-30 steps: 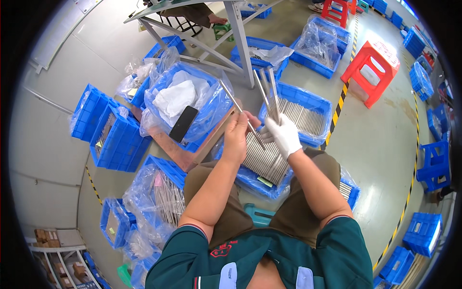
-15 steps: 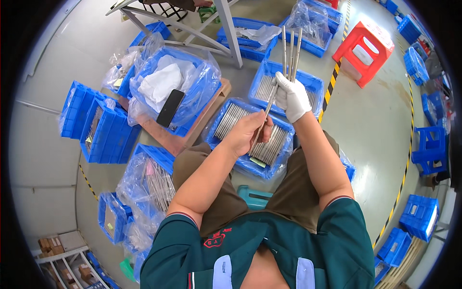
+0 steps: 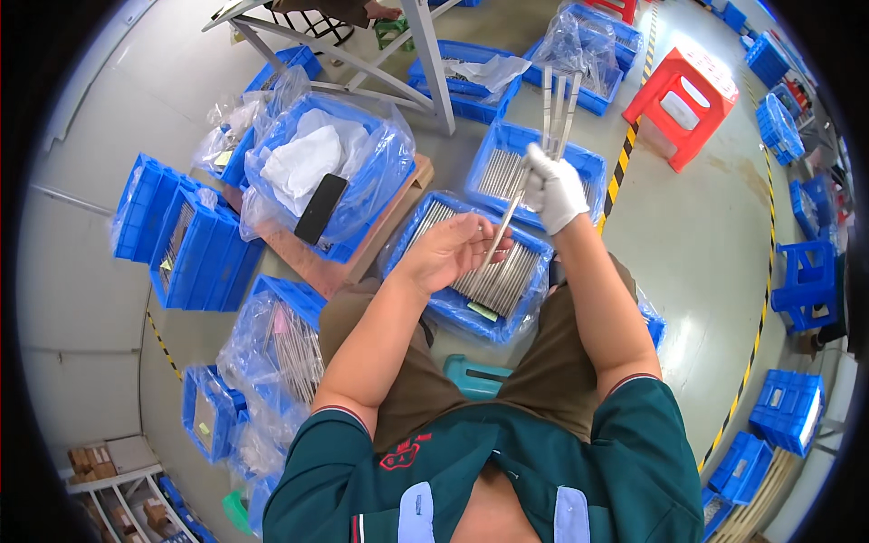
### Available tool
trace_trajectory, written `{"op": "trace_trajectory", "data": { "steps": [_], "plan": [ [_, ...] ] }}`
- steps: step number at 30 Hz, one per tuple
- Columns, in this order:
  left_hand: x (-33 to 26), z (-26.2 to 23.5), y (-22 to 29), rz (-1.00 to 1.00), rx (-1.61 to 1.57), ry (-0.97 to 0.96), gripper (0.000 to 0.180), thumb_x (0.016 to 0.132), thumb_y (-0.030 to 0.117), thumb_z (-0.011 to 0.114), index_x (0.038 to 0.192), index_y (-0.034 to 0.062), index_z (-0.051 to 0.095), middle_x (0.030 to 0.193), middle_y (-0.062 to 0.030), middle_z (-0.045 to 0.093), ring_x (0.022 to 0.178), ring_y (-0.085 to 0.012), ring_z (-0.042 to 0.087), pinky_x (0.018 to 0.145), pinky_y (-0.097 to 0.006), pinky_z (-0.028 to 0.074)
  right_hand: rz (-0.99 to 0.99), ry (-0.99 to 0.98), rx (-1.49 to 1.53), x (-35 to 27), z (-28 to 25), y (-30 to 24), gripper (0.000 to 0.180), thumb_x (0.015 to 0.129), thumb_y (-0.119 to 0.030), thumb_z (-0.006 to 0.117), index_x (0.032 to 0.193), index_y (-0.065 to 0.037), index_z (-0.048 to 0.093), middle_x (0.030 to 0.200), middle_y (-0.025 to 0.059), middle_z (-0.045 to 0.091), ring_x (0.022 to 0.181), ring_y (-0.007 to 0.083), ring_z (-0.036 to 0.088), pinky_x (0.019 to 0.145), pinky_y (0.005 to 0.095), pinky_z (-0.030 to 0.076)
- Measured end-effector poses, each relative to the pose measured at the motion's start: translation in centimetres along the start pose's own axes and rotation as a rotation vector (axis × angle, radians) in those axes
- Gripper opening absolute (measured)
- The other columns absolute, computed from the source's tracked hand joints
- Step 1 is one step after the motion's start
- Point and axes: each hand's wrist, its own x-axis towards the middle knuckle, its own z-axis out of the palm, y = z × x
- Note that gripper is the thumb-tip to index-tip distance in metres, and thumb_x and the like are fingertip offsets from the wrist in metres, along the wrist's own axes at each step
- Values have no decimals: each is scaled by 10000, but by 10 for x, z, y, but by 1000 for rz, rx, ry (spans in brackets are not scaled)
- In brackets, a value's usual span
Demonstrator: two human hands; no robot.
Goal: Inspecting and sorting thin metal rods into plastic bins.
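Observation:
My right hand [image 3: 554, 192], in a white glove, is closed round several thin metal rods [image 3: 558, 118] that fan out beyond its fingers. One more rod [image 3: 509, 217] slants from that hand down toward my left. Bare and loosely open, my left hand [image 3: 453, 249] has its fingers partly curled beside this rod's lower end; the rod crosses over the fingertips. Below both hands is a blue bin [image 3: 444, 312] lined with clear plastic, with rows of metal rods [image 3: 502, 282] in it. Just beyond it stands a second blue bin [image 3: 595, 167] of similar rods.
To the left, a plastic-lined blue bin [image 3: 385, 195] with white cloth and a black phone [image 3: 320, 208] stands on a wooden pallet [image 3: 308, 267]. Stacked blue crates [image 3: 204, 262] stand farther left. A red stool [image 3: 683, 104] is at the far right, past striped floor tape [image 3: 619, 172].
My left hand has loosened its grip on the slanting rod and shifted slightly left. My right hand and its rods have come a little nearer.

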Motion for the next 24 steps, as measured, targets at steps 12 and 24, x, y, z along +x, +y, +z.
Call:
{"op": "trace_trajectory", "data": {
  "steps": [12,24],
  "plan": [
    [2,4,-5,-75,456,148,234,859,235,636,921,11,615,702,37,513,576,-46,404,523,-195,342,11,-130,-363,-19,41,24,283,865,-321,587,766,-56,573,543,-24,448,451,69,384,429,237,308],
    [-6,-39,49,486,-198,519,333,872,321,603,967,3,574,615,43,361,533,-81,358,529,-236,339,-27,-154,-734,-44,34,38,270,904,-285,518,831,-36,591,540,36,537,426,62,397,424,201,309]
  ]
}}
